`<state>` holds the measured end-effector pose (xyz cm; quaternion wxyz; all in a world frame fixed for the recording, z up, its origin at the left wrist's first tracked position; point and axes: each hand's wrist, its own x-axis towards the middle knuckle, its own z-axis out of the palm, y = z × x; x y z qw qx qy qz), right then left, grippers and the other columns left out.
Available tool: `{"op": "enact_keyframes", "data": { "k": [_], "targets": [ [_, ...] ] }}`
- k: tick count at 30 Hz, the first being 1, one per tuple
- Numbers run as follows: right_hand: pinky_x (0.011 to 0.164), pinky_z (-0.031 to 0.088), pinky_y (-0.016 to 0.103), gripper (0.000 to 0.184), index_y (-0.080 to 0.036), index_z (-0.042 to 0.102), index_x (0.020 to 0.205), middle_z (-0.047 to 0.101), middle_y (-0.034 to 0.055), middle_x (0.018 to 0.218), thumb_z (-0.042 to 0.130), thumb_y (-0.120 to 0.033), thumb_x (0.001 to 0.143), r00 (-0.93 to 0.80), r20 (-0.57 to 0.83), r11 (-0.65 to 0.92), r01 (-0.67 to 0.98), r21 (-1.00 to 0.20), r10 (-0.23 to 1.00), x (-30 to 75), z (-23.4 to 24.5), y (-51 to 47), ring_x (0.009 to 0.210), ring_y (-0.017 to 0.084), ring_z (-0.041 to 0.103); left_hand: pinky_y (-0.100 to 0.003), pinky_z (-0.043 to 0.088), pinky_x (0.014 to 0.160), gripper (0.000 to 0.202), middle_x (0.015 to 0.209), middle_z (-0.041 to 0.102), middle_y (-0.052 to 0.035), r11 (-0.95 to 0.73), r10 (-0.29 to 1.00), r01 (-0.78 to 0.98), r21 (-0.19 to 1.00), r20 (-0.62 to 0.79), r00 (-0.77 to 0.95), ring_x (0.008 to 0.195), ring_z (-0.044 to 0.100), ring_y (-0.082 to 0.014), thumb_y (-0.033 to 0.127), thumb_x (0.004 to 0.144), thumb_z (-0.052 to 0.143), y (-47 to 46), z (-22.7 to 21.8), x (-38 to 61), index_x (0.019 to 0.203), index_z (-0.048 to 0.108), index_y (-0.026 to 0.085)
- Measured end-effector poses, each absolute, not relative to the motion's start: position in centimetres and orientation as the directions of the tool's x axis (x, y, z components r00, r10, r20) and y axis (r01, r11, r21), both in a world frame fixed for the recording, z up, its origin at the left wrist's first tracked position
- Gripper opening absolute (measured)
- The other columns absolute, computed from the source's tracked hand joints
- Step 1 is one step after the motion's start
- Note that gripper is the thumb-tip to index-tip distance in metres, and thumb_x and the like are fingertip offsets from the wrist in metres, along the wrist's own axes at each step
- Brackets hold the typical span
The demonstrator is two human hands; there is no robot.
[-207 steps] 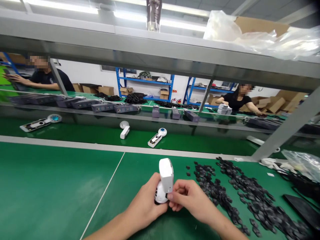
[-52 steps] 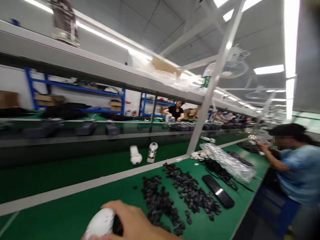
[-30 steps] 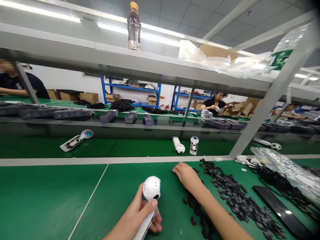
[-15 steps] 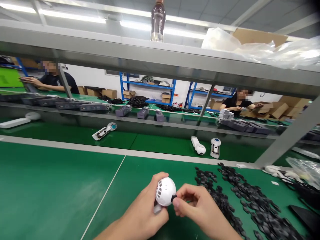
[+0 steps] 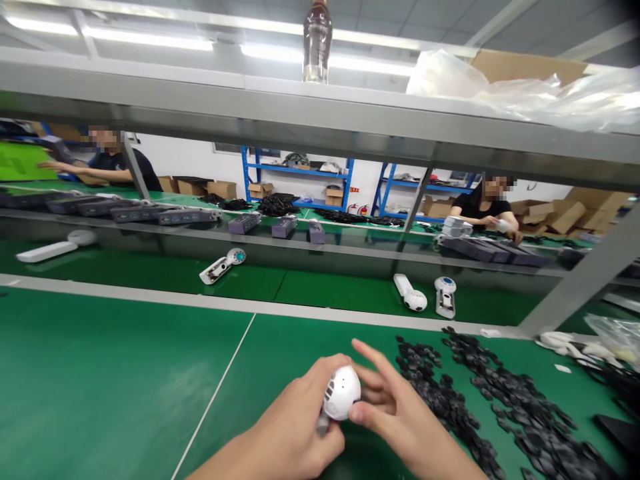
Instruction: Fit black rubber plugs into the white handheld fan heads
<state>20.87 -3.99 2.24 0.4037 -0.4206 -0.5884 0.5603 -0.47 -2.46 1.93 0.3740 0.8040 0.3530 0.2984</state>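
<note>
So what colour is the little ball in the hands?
The ball-shaped housing is white with dark slots on one side, seen best in the head view.

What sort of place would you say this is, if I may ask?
Probably an electronics assembly line in a factory: a long green workbench, heaps of small black parts, and a white handheld device, with a co-worker across the line.
</note>
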Motion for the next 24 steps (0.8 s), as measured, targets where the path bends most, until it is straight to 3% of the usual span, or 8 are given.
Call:
{"op": "enact_keyframes", "data": {
  "k": [2, 7, 12, 15, 18, 20, 22, 24],
  "targets": [
    [0.106, 0.055, 0.047, 0.068, -0.030, 0.049, 0.150, 0.062, 0.0118, 0.145, 0.078, -0.039, 0.089, -0.402, 0.016, 0.012, -0.013, -1.000, 0.916, 20.7, 2.2, -4.1, 0.130, 0.031, 0.063, -0.029, 0.052, 0.077, 0.079, 0.126, 0.067, -0.0032, -0.465, 0.781, 0.324, 0.824, 0.209, 0.588, 0.097, 0.068, -0.0230, 0.004, 0.076, 0.057, -2.4, 2.3, -0.4, 0.147, 0.040, 0.032],
    [0.106, 0.056, 0.045, 0.056, -0.027, 0.058, 0.145, 0.068, 0.0100, 0.139, 0.075, -0.035, 0.092, -0.333, 0.091, 0.102, 0.014, -0.995, 0.939, 20.1, 2.2, -4.5, 0.127, 0.031, 0.065, -0.029, 0.053, 0.083, 0.078, 0.122, 0.068, -0.0031, -0.470, 0.777, 0.256, 0.845, 0.257, 0.575, 0.098, 0.069, -0.0230, 0.001, 0.072, 0.055, -2.5, 2.4, -0.5, 0.143, 0.043, 0.030],
    [0.103, 0.058, 0.043, 0.047, -0.027, 0.071, 0.130, 0.077, 0.0052, 0.122, 0.083, -0.031, 0.084, -0.282, 0.135, 0.136, -0.016, -0.991, 0.950, 19.4, 2.2, -4.4, 0.117, 0.031, 0.071, -0.028, 0.052, 0.084, 0.072, 0.121, 0.069, -0.0025, -0.434, 0.785, 0.228, 0.872, 0.241, 0.571, 0.097, 0.069, -0.0230, 0.002, 0.073, 0.056, -2.5, 3.0, -0.6, 0.138, 0.047, 0.031],
    [0.098, 0.061, 0.041, 0.049, -0.028, 0.074, 0.127, 0.079, 0.0033, 0.116, 0.086, -0.030, 0.079, -0.233, 0.145, 0.159, 0.040, -0.987, 0.962, 19.2, 2.3, -4.4, 0.108, 0.030, 0.075, -0.026, 0.051, 0.079, 0.062, 0.113, 0.073, 0.0001, -0.383, 0.796, 0.274, 0.882, 0.164, 0.583, 0.091, 0.069, -0.0223, 0.015, 0.080, 0.067, -2.2, 4.0, -0.8, 0.136, 0.047, 0.032],
    [0.101, 0.058, 0.040, 0.048, -0.031, 0.065, 0.140, 0.074, 0.0036, 0.130, 0.072, -0.033, 0.093, -0.281, 0.231, 0.303, 0.247, -0.921, 0.931, 19.6, 3.2, -4.8, 0.115, 0.028, 0.072, -0.024, 0.044, 0.064, 0.047, 0.089, 0.074, 0.0017, -0.324, 0.836, 0.402, 0.856, 0.060, 0.546, 0.073, 0.065, -0.0208, 0.040, 0.087, 0.071, -1.8, 4.5, -0.9, 0.127, 0.051, 0.029],
    [0.106, 0.054, 0.041, 0.040, -0.030, 0.063, 0.142, 0.071, 0.0040, 0.134, 0.057, -0.037, 0.102, -0.369, 0.260, 0.392, 0.350, -0.851, 0.892, 20.6, 3.9, -4.5, 0.122, 0.027, 0.068, -0.024, 0.037, 0.057, 0.036, 0.074, 0.069, 0.0028, -0.327, 0.874, 0.501, 0.801, 0.055, 0.483, 0.062, 0.059, -0.0197, 0.048, 0.088, 0.069, -1.7, 4.4, -1.0, 0.114, 0.058, 0.027],
    [0.102, 0.055, 0.040, 0.039, -0.026, 0.070, 0.133, 0.077, 0.0056, 0.123, 0.046, -0.041, 0.107, -0.367, 0.255, 0.400, 0.400, -0.825, 0.894, 22.6, 4.2, -3.3, 0.116, 0.026, 0.071, -0.025, 0.033, 0.055, 0.031, 0.068, 0.066, 0.0029, -0.338, 0.892, 0.571, 0.748, 0.060, 0.448, 0.060, 0.058, -0.0201, 0.050, 0.086, 0.070, -1.8, 4.1, -1.0, 0.105, 0.062, 0.027],
    [0.090, 0.059, 0.037, 0.046, -0.022, 0.074, 0.126, 0.080, 0.0074, 0.113, 0.039, -0.045, 0.108, -0.217, 0.265, 0.338, 0.479, -0.810, 0.940, 25.4, 4.0, -1.4, 0.101, 0.025, 0.075, -0.025, 0.033, 0.055, 0.029, 0.068, 0.066, 0.0022, -0.322, 0.905, 0.594, 0.737, 0.057, 0.421, 0.062, 0.058, -0.0214, 0.049, 0.085, 0.070, -2.1, 3.9, -1.0, 0.103, 0.063, 0.028]
  ]
}}
